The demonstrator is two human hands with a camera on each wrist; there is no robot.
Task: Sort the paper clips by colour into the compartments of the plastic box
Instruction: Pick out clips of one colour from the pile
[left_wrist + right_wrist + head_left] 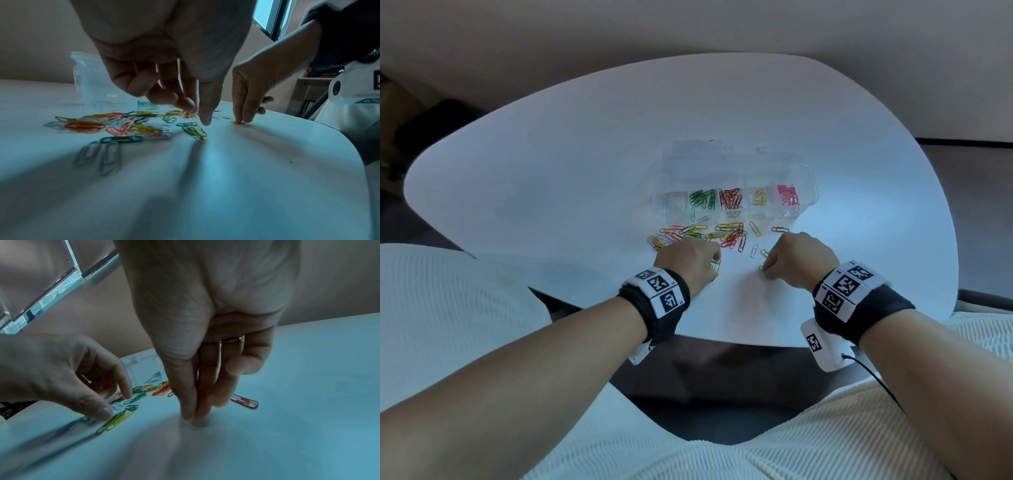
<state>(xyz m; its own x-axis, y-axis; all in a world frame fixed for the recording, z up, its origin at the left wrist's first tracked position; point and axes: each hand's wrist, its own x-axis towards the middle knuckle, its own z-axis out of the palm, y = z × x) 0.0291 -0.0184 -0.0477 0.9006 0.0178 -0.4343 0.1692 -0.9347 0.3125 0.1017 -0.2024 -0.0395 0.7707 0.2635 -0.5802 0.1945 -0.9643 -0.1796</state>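
Observation:
The clear plastic box point(808, 185) stands mid-table. Its front row holds green clips point(702, 198), orange-red clips point(730, 198), yellow clips point(758, 198) and pink-red clips point(787, 196). A mixed loose pile point(702, 234) lies in front of it. My left hand point(714, 263) hovers at the pile's near edge, fingers loosely curled, thumb tip beside a green and yellow pair of clips point(195, 131), holding nothing I can see. My right hand point(765, 269) points straight down; its thumb and fingertips point(185, 412) meet on a yellow-green clip point(237, 122) lying on the table.
A red clip point(244, 402) lies just beyond my right fingers, and a white clip point(754, 250) lies between the hands. The round white table point(551, 171) has its near edge just behind my wrists. A ribbed cream seat point(448, 325) surrounds the table's near side.

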